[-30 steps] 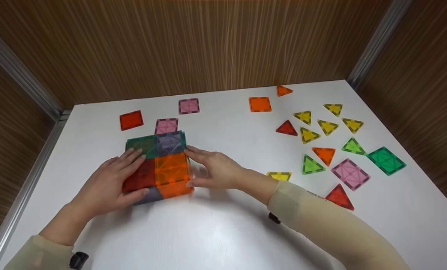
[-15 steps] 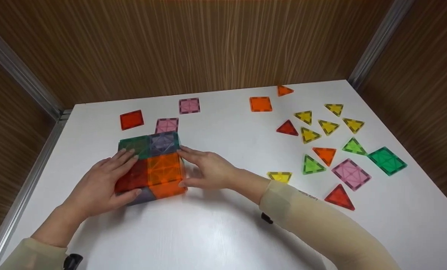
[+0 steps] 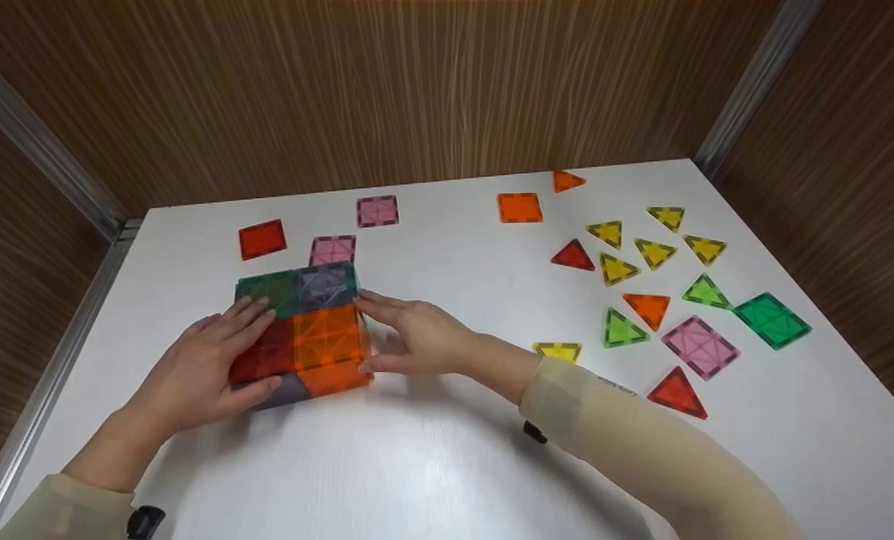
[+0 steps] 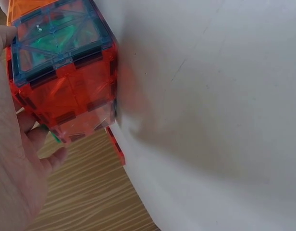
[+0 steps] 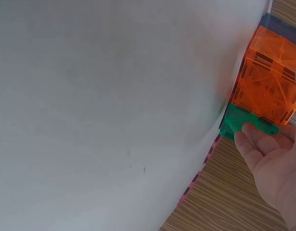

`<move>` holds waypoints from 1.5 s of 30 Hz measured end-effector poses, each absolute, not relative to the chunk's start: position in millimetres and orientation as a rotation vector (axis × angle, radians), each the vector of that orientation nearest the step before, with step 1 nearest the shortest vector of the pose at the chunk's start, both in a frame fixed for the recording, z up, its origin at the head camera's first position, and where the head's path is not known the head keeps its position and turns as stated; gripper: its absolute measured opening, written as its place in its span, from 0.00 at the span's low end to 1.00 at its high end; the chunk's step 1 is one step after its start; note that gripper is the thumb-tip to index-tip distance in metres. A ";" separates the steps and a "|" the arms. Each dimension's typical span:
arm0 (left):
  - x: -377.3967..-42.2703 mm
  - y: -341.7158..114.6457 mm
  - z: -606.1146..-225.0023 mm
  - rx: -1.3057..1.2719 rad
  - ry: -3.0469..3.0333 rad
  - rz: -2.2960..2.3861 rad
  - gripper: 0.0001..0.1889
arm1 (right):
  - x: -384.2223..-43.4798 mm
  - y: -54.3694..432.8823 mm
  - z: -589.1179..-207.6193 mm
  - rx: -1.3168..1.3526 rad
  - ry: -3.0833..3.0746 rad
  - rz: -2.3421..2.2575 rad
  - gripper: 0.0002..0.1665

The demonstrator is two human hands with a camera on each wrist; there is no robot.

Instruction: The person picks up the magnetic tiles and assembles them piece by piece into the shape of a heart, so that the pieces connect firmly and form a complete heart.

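Note:
A box-shaped block of see-through magnetic tiles (image 3: 328,336), in green, purple, red and orange, stands on the left half of the white table. My left hand (image 3: 199,371) holds its left side, fingers over the upper surface and thumb at the near face; the left wrist view shows that thumb by a blue tile (image 4: 59,36) above a red one. Along the block's right side rests my right hand (image 3: 423,339), fingers extended toward the far corner and thumb at the near one. Its fingertips touch a green tile (image 5: 239,118) below the orange tiles (image 5: 265,89) in the right wrist view.
Behind the block lie a red square (image 3: 262,240) and two pink squares, the nearer pink one (image 3: 333,250) partly hidden. An orange square (image 3: 520,208) lies farther right. Several loose triangles, a pink square (image 3: 700,347) and a green square (image 3: 772,321) are scattered on the right.
Over the first half second both hands and the block shifted slightly left together. Since then they have stayed almost still, and the loose tiles lie where they were.

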State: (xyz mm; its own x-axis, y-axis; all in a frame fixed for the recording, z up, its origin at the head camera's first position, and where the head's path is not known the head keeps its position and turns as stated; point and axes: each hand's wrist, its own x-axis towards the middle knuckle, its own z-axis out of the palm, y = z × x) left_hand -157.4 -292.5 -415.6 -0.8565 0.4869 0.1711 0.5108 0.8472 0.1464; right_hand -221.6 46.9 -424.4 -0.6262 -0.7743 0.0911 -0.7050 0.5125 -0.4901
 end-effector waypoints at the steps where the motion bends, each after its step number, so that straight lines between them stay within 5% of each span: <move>1: -157.5 -292.4 -415.2 -0.789 -2.898 -0.275 0.45 | -222.5 49.6 -423.3 -1.292 2.610 -0.756 0.55; 20: -159.0 -255.0 -393.0 -0.880 -2.888 -0.153 0.45 | -248.3 215.1 -401.0 -0.961 2.841 -0.858 0.51; 36: -171.1 -75.5 -385.5 -1.471 -2.802 0.063 0.44 | -191.2 301.4 -425.6 -1.022 2.792 -0.631 0.30; 45: -176.4 -1.2 -422.2 -1.578 -2.853 0.321 0.44 | -167.7 307.4 -433.7 -0.965 2.758 -0.458 0.34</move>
